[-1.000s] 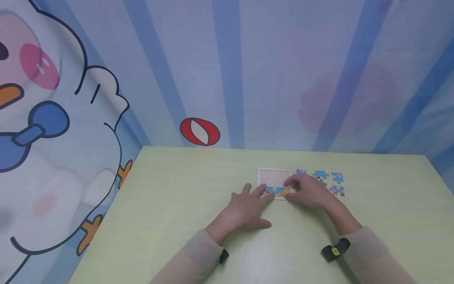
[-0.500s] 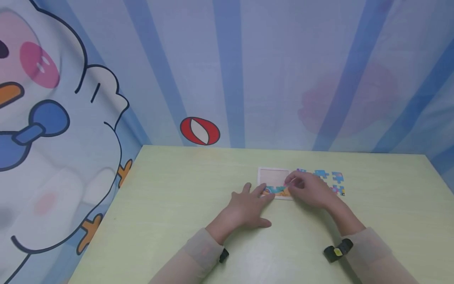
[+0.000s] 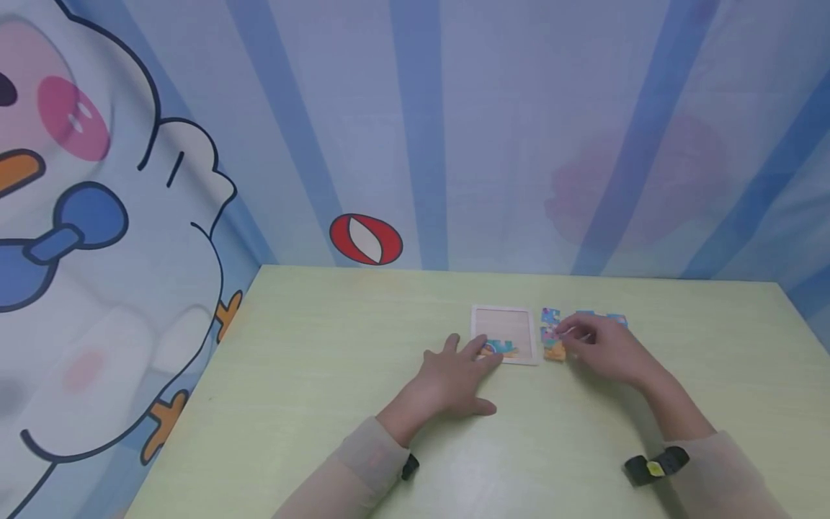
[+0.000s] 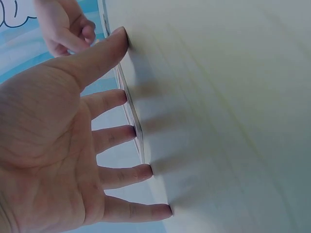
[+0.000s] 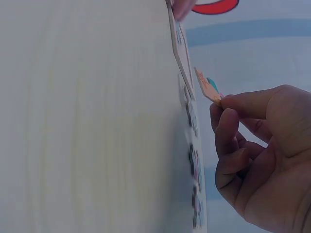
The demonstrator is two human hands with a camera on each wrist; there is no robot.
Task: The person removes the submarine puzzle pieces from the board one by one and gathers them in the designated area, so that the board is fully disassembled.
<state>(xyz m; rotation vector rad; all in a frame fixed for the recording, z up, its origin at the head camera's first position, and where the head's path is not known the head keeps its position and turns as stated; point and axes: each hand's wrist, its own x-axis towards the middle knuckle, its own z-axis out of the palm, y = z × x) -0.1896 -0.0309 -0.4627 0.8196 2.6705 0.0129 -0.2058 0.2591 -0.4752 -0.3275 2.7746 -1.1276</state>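
With the right hand [image 3: 606,349], pinches a small orange-and-teal jigsaw piece [image 5: 207,89] between thumb and finger, raised off the pale wooden table [image 3: 324,360] just right of a square white-rimmed tray [image 3: 534,335]. With the left hand [image 3: 454,382], rests spread, straight fingers across the tray's near-left corner and the table, beside teal-and-orange laid pieces [image 3: 509,348]. Seems busy fitting pieces, early on; probably calls next for aligning tabs and lowering squarely into the bare near-right corner. Farther right, blue-and-pink loose pieces [image 3: 551,316], some hidden behind the right hand. Cannot make out the held print.
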